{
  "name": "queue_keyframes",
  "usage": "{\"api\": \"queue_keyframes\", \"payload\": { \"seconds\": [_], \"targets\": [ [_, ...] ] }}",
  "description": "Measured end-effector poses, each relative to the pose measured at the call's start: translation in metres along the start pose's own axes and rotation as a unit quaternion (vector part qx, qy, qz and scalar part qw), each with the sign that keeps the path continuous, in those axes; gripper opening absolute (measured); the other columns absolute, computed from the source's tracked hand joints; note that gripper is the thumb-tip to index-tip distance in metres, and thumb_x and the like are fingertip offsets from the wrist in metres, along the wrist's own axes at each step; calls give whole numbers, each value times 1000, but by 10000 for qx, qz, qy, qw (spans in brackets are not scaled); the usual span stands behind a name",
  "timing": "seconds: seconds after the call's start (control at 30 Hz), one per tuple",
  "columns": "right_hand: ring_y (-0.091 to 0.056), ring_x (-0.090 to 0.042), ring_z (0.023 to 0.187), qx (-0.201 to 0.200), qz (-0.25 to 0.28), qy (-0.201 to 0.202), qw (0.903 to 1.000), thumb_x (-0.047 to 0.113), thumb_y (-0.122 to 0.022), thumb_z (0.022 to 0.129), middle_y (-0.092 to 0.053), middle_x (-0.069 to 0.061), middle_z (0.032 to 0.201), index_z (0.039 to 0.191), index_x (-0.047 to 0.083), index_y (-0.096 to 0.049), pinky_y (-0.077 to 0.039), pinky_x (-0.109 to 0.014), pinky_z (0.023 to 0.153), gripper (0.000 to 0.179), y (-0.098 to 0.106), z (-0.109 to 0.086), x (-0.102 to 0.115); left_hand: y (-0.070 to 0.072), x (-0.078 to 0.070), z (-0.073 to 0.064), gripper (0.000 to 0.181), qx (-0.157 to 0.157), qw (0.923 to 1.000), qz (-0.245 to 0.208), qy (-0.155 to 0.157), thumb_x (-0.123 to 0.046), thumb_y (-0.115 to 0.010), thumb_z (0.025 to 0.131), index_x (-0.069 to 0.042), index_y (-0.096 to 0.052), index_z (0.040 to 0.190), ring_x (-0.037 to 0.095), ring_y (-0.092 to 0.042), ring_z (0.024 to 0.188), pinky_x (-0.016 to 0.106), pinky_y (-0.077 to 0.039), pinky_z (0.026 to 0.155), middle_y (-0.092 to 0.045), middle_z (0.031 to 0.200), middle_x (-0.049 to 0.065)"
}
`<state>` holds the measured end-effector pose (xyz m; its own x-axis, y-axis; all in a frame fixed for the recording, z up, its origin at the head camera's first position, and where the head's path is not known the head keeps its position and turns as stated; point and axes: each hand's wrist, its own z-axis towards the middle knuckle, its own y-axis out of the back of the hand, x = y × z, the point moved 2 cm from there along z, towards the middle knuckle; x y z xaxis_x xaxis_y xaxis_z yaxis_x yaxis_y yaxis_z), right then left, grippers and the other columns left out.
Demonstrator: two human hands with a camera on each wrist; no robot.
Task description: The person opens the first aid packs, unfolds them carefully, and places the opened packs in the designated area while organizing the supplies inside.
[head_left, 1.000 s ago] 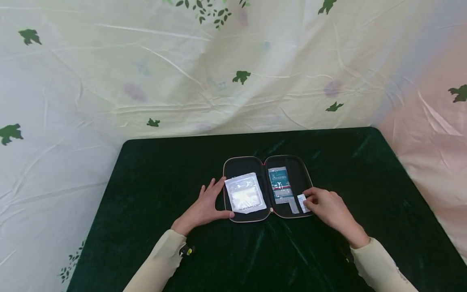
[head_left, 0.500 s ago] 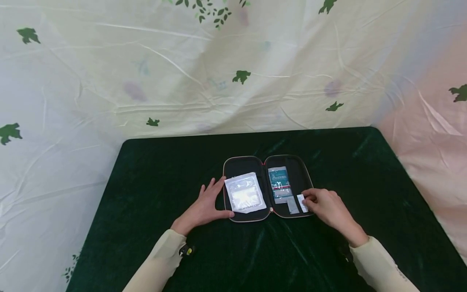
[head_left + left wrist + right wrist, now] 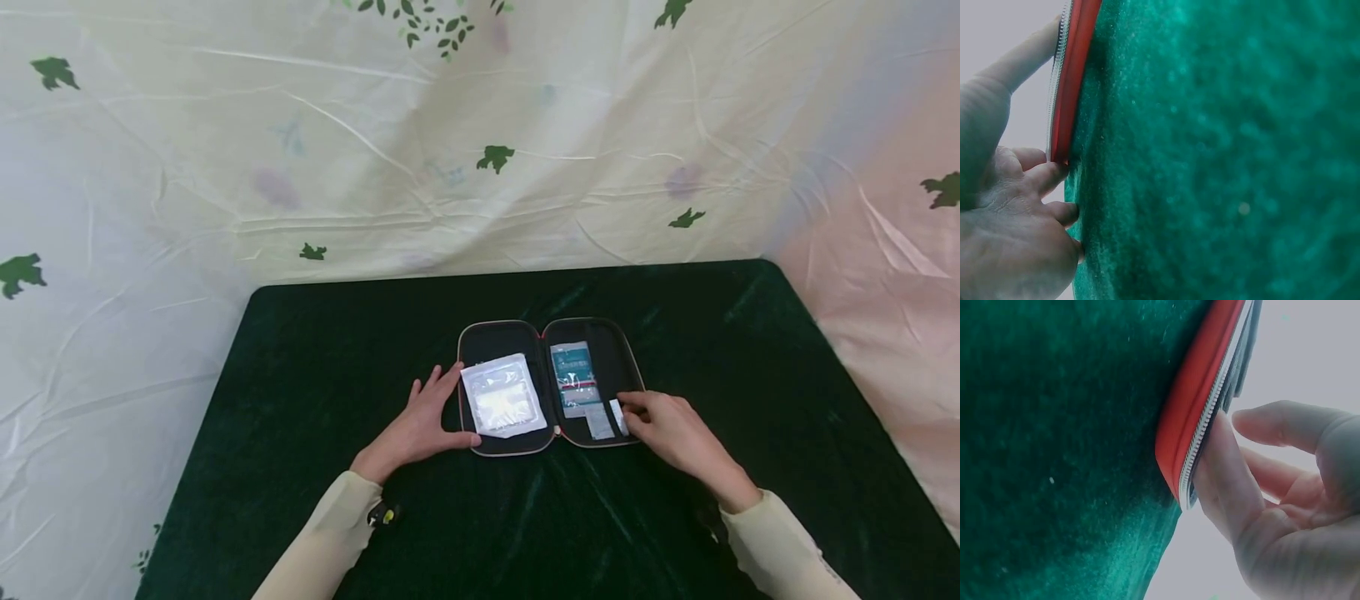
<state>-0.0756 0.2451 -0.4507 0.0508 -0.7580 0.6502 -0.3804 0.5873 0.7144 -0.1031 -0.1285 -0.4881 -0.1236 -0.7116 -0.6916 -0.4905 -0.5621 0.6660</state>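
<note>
Left hand (image 3: 420,427) spreads wide at nine o'clock on the case (image 3: 498,340); right hand (image 3: 671,425) touches a slip (image 3: 617,414) at four, grip unclear.

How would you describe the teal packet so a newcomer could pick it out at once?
On the dark green table lies an open zip case with two black-lined halves. In its right half, toward the centre, lies the teal packet. Unlike the larger white packet in the left half, it is narrow and crossed by a red stripe.
</note>
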Motion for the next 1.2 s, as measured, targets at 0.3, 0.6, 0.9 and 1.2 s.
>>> {"api": "queue_keyframes", "payload": {
  "seconds": [0.3,0.6,0.9,1.2],
  "targets": [
    [-54,-15,58,35,117,-65,9999,14,-60,103,-64,-7,93,136,-7,-61,-44,-26,51,39,-3,0,2,-1,2,1,112,-32,10000,10,-13,-54,-82,84,-19,-16,168,29,0,160,56,5,126,-16,173,4],
    [-56,-14,65,-37,15,-40,10000,12,-63,102,-69,-10,101,132,-7,-65,-44,-27,52,35,-3,4,2,-1,3,2,112,-36,10000,-9,-6,-54,-82,84,-19,-15,168,29,0,160,56,5,126,-16,173,4],
    [-59,-15,74,-121,36,-199,9997,10,-67,98,-71,-13,103,124,-5,-69,-45,-29,55,30,-5,10,-2,-2,3,2,113,-22,10000,-26,11,-55,-82,84,-20,-15,168,28,1,160,55,5,126,-16,173,4],
    [-60,-15,71,-120,104,-233,9996,10,-64,99,-72,-13,102,125,-5,-69,-45,-28,53,30,-5,14,-3,-2,3,1,113,-13,10000,-54,22,-56,-82,84,-21,-14,168,28,1,159,55,5,126,-15,173,4]
  ]
}}
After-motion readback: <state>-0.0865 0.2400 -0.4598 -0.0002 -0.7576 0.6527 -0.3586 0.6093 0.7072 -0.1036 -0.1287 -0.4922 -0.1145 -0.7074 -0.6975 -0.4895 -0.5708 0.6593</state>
